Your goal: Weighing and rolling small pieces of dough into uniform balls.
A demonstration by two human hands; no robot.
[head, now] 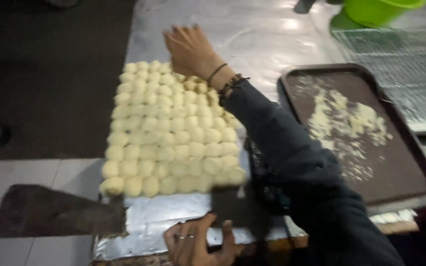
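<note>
A: Quick pass, head view. What's the right hand (189, 49) on?

B: It reaches across to the far edge of the slab of dough balls (171, 130), fingers spread apart and flat, touching the far top row. Dark sleeve (297, 162), bead bracelets at the wrist.

A: Left hand (198, 244)?

B: Bottom of frame, at the near edge of the foil-covered tabletop (252, 39). Fingers curled on the near end of a dark flat piece (232, 207) lying just in front of the dough. Ring on one finger. Blurry, so how tight the grip is I can't tell.

A: Where's the dough?

B: Middle of the tabletop, pale yellow balls packed touching in a rough rectangle, many rows. Near edge just beyond the left hand.

A: Other stuff?

B: A big dark flat blade-like shape (57, 212) sticks out left past the tabletop edge, over the tiled floor (30, 172). Right of the sleeve, a dark brown tray (405, 148) with pale crumbs (343, 125) scattered in it. Beyond the tray a wire rack (400, 64), and a green bowl (378, 10) at the top right corner.
</note>
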